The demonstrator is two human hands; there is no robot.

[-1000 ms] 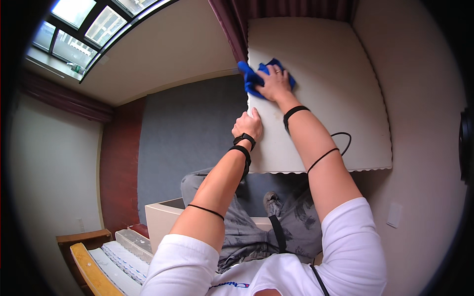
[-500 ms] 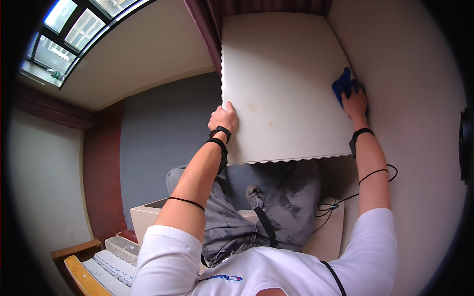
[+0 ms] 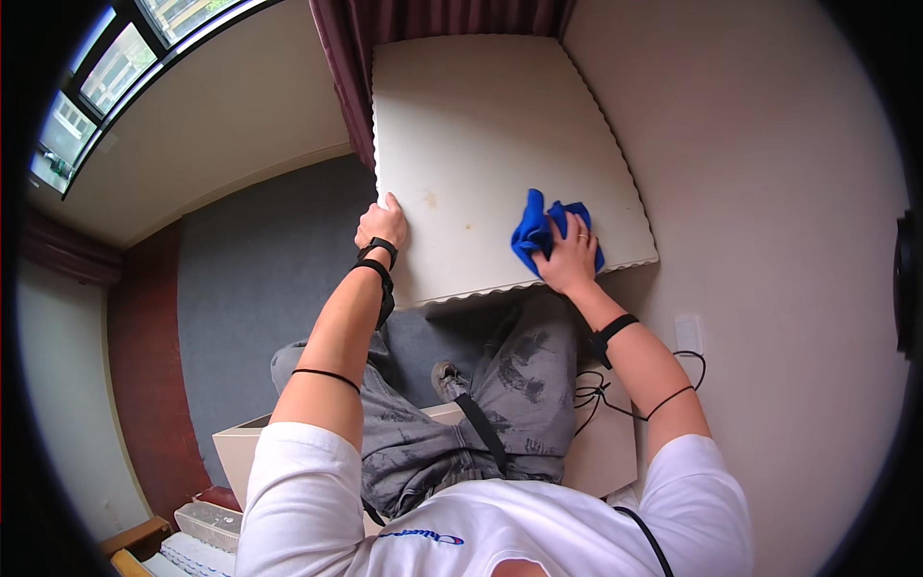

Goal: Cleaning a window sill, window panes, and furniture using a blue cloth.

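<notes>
In front of me is a pale table top (image 3: 490, 125) with a scalloped edge and a few brownish spots near its left half. My left hand (image 3: 383, 225) grips the left edge of the table top, thumb lying on the surface and fingers hidden past the edge. A crumpled blue cloth (image 3: 531, 234) lies against the surface near the front right. My right hand (image 3: 571, 254) presses on the cloth, fingers bent over it.
Purple curtains (image 3: 341, 77) hang behind the far edge. A pale wall (image 3: 750, 221) with a socket plate (image 3: 688, 336) rises on the right. A looped black cable (image 3: 593, 389) lies by my right leg. Grey and dark red flooring (image 3: 260, 260) spreads leftward.
My right hand has brought the blue cloth from the right edge inward and nearer to me. The left hand keeps its hold on the table edge. The whole view has shifted slightly.
</notes>
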